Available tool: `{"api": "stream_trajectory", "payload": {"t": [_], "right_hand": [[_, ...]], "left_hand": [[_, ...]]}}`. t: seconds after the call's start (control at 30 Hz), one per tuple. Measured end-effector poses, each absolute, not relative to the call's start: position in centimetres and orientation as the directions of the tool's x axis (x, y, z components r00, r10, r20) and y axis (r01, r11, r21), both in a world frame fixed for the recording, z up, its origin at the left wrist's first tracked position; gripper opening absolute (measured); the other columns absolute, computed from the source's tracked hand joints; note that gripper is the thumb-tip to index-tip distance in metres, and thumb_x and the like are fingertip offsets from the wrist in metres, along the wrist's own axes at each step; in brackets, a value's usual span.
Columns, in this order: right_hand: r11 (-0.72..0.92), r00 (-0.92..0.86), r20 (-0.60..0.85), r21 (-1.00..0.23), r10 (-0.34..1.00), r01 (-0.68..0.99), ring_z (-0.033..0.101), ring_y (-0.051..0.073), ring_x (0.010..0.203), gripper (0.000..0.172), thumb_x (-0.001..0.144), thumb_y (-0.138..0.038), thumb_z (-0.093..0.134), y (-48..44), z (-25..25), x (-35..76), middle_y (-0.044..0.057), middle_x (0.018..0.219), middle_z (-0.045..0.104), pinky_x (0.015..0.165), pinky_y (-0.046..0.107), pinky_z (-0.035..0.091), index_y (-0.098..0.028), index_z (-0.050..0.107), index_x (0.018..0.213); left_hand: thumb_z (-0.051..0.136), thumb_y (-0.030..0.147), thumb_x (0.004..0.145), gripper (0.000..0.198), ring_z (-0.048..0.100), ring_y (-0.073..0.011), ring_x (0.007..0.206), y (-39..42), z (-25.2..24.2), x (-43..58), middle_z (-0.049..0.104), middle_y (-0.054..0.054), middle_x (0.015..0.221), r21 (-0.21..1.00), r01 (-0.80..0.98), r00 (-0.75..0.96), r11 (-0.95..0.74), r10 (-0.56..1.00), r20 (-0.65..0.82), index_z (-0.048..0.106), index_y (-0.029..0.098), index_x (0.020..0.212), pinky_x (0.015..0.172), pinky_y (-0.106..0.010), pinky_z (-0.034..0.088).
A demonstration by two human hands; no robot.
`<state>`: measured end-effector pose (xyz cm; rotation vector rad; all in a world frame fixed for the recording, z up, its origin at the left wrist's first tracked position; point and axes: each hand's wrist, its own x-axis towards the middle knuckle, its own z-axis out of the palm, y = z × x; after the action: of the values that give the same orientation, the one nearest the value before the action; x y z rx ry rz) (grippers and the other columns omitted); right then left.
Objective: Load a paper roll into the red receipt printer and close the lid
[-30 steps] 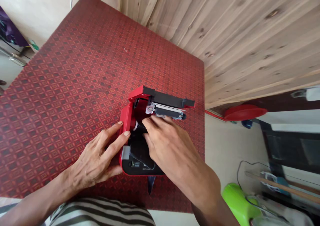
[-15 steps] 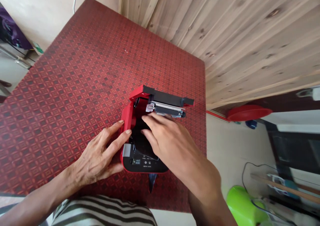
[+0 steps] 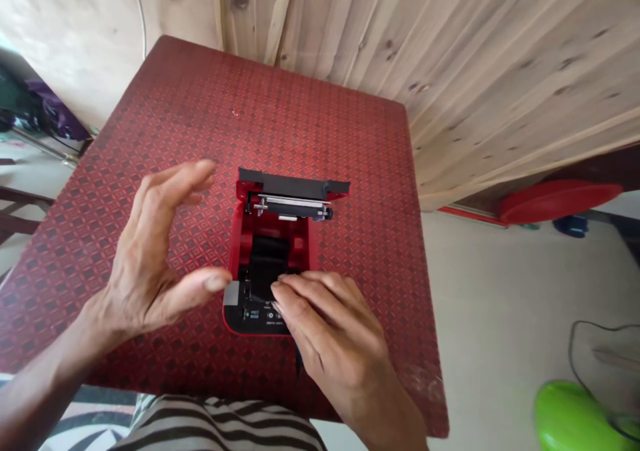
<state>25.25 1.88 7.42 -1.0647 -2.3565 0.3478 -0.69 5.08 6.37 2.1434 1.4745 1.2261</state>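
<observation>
A small red and black printer [image 3: 273, 251] stands on the red patterned table [image 3: 175, 138] with its lid [image 3: 293, 184] tipped up at the back, showing a dark roll bay. My left hand [image 3: 150, 258] hovers just left of the printer, fingers spread and curved, the thumb tip near the printer's left front corner, holding nothing. My right hand [image 3: 325, 331] lies over the printer's front panel, fingers stretched flat and together, their tips at the front edge of the bay.
A wooden plank wall [image 3: 450, 58] runs behind and to the right of the table. On the floor at right are a red round dish [image 3: 555, 201] and a green object [image 3: 580, 418]. Striped cloth [image 3: 215, 424] lies at my lap, by the table's near edge.
My left hand has let go of the printer's side and lifted away, fingers spread. My right hand has drawn back out of the bay to the front panel. The view has swung to face the printer squarely.
</observation>
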Motion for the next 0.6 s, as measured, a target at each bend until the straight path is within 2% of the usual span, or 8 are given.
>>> {"api": "stream_trajectory", "payload": {"t": [0.07, 0.13, 0.23, 0.3, 0.37, 0.47, 0.6], "right_hand": [[0.669, -0.521, 0.426, -0.39, 0.74, 0.633, 0.068, 0.024, 0.101, 0.02, 0.096, -0.002, 0.068, 1.4, 7.1, 25.0, 0.011, 0.112, 0.08, 0.09, 0.04, 0.054, -0.009, 0.075, 0.114], [0.665, -0.496, 0.46, -0.36, 0.736, 0.654, 0.067, 0.025, 0.102, 0.02, 0.096, -0.002, 0.068, 0.9, 6.8, 24.9, 0.012, 0.111, 0.079, 0.089, 0.04, 0.054, -0.008, 0.076, 0.114], [0.657, -0.476, 0.484, -0.328, 0.734, 0.679, 0.066, 0.025, 0.1, 0.02, 0.098, -0.004, 0.065, 0.3, 6.5, 24.7, 0.013, 0.106, 0.078, 0.088, 0.04, 0.054, -0.008, 0.076, 0.114], [0.662, -0.484, 0.493, -0.291, 0.723, 0.691, 0.065, 0.025, 0.099, 0.022, 0.1, -0.004, 0.061, 0.0, 6.5, 24.8, 0.013, 0.106, 0.077, 0.086, 0.04, 0.053, -0.007, 0.076, 0.116], [0.677, -0.503, 0.504, -0.251, 0.702, 0.692, 0.064, 0.025, 0.098, 0.024, 0.102, -0.005, 0.057, -0.2, 6.4, 25.0, 0.013, 0.105, 0.076, 0.084, 0.04, 0.051, -0.007, 0.075, 0.118], [0.698, -0.518, 0.529, -0.221, 0.672, 0.681, 0.062, 0.025, 0.097, 0.027, 0.103, -0.005, 0.053, -0.4, 6.4, 25.3, 0.013, 0.102, 0.075, 0.081, 0.039, 0.05, -0.004, 0.074, 0.119], [0.701, -0.525, 0.52, -0.224, 0.674, 0.677, 0.063, 0.025, 0.099, 0.03, 0.102, -0.002, 0.051, -0.6, 6.2, 25.5, 0.013, 0.103, 0.074, 0.084, 0.039, 0.05, -0.004, 0.074, 0.12]], "left_hand": [[0.057, 0.072, 0.097, 0.09, 0.055, -0.0359, 0.142, 7.4, 7.0, -0.1, 0.047, -0.02, 0.159, 0.574, 0.623, 0.237, -0.531, 0.828, 0.509, 0.033, 0.016, 0.163, 0.113, -0.054, 0.053], [0.049, 0.068, 0.103, 0.086, 0.048, -0.035, 0.15, 9.1, 7.6, 0.4, 0.042, -0.021, 0.165, 0.573, 0.597, 0.306, -0.561, 0.82, 0.484, 0.026, 0.014, 0.166, 0.119, -0.054, 0.046], [0.041, 0.069, 0.106, 0.084, 0.059, -0.0289, 0.138, 9.7, 8.0, 1.0, 0.057, -0.02, 0.153, 0.624, 0.552, 0.36, -0.554, 0.833, 0.421, 0.024, 0.012, 0.166, 0.117, -0.05, 0.048], [0.042, 0.07, 0.105, 0.086, 0.066, -0.0255, 0.125, 8.8, 7.9, 1.1, 0.067, -0.017, 0.139, 0.63, 0.533, 0.375, -0.564, 0.825, 0.422, 0.028, 0.011, 0.165, 0.112, -0.045, 0.052], [0.043, 0.073, 0.103, 0.085, 0.068, -0.0249, 0.123, 7.3, 7.6, 1.0, 0.069, -0.015, 0.136, 0.611, 0.516, 0.415, -0.6, 0.8, 0.433, 0.035, 0.013, 0.163, 0.109, -0.041, 0.054], [0.044, 0.078, 0.099, 0.082, 0.062, -0.0304, 0.136, 5.0, 6.6, 0.7, 0.063, -0.016, 0.147, 0.502, 0.54, 0.529, -0.676, 0.736, 0.423, 0.053, 0.017, 0.153, 0.12, -0.048, 0.047], [0.053, 0.075, 0.097, 0.083, 0.055, -0.0362, 0.146, 3.2, 5.1, 0.7, 0.06, -0.022, 0.149, 0.345, 0.569, 0.62, -0.746, 0.665, 0.416, 0.055, 0.011, 0.15, 0.126, -0.053, 0.041]]}}
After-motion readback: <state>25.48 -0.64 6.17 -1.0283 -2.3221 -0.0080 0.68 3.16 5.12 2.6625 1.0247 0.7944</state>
